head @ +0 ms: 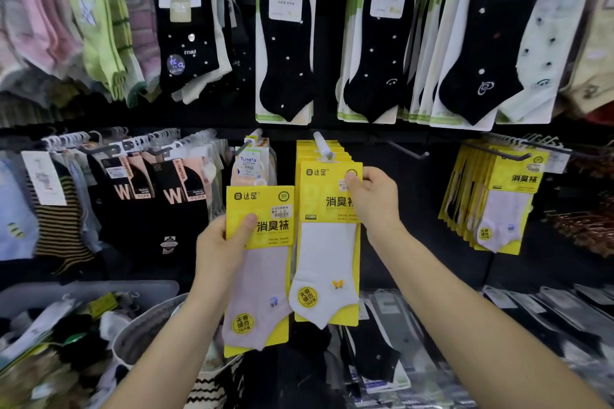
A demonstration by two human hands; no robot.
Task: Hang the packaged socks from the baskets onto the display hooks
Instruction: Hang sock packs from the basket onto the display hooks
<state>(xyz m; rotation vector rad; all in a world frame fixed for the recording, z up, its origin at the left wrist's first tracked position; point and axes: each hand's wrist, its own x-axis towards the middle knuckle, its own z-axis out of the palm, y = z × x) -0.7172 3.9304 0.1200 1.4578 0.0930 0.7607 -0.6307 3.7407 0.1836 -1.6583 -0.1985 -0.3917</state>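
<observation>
Down by your left forearm, the basket (pixel 133 335) is sitting close. Just above it your left hand (pixel 221 239) is pinching the lilac sock pack (pixel 262 276) by its yellow header, thumb in front and fingers curled behind. That pack is standing upright with its long axis vertical, header up, toe down and printed face toward you, just beside the hanging row. Farther on, your right hand (pixel 373 201) is pinching the top corner of the white sock pack (pixel 327 259), which is hanging foremost on the hook (pixel 320 142). As I judge it, you should be steadying that front pack while raising the lilac one's header level with the hook's tip.
</observation>
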